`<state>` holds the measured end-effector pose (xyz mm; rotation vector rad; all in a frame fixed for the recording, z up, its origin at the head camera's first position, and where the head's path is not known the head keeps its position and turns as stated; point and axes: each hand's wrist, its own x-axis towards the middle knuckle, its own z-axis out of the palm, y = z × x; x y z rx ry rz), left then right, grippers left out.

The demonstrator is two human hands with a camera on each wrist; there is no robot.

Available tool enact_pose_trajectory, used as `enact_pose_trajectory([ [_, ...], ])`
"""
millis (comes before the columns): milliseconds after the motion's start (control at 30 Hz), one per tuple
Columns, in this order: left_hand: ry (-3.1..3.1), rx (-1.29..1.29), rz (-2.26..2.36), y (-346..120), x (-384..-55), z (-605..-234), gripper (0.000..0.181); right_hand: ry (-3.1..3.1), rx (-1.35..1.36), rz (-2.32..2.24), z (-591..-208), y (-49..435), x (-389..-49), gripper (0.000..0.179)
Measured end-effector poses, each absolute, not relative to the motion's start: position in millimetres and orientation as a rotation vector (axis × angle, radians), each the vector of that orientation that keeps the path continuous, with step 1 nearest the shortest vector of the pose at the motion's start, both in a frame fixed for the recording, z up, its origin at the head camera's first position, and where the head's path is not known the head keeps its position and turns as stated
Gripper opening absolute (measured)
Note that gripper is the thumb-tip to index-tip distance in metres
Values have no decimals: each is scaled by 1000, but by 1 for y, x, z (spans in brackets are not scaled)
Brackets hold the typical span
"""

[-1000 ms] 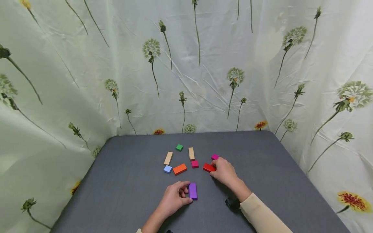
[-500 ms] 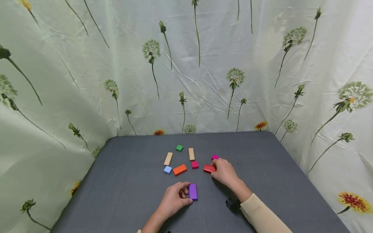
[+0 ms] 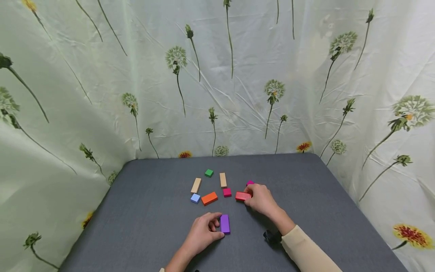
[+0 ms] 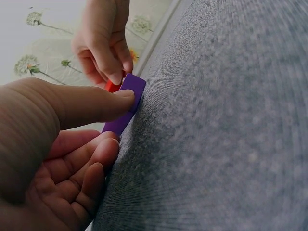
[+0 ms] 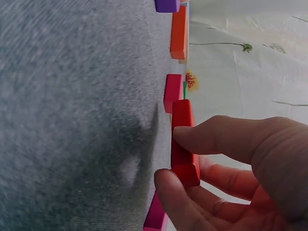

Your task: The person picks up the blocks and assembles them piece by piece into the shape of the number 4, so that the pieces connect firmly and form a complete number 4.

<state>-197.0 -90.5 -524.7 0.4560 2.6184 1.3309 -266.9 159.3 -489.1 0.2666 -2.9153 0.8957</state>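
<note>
My left hand point(image 3: 203, 233) pinches a purple rectangular block point(image 3: 225, 224) between thumb and index finger, close over the grey tabletop. In the left wrist view the thumb presses the near long side of the purple block point(image 4: 126, 107), and the other fingers curl below. Farther forward and to the right, my right hand point(image 3: 262, 199) grips a red rectangular block point(image 3: 242, 196) by its right end. Seen from the right wrist, the thumb lies on one face of the red block point(image 5: 182, 154), with fingers behind and under it. A magenta block point(image 3: 250, 183) is partly hidden beyond the right hand.
On the grey table point(image 3: 153, 211) lie an orange block point(image 3: 209, 198), a light blue block point(image 3: 195, 198), a crimson block point(image 3: 227, 192), a green block point(image 3: 209, 173) and two wooden blocks point(image 3: 196, 186). A flowered curtain point(image 3: 244, 94) hangs behind and along the sides.
The red block has tipped slightly and shifted a touch to the left in my right hand. The left hand and purple block stay in place.
</note>
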Motion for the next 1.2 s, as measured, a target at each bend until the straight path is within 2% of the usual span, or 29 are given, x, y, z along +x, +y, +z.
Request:
enact_pose_trajectory([
  [533, 2652, 472, 1309, -90, -196, -526, 55, -2899, 339, 1006, -472, 150, -256, 24],
  [767, 2670, 436, 1321, -90, -196, -525, 50, -2905, 401, 1017, -467, 145, -254, 28],
  [1200, 2741, 456, 1327, -88, -194, -526, 47, -2898, 802, 926, -468, 136, -262, 30],
])
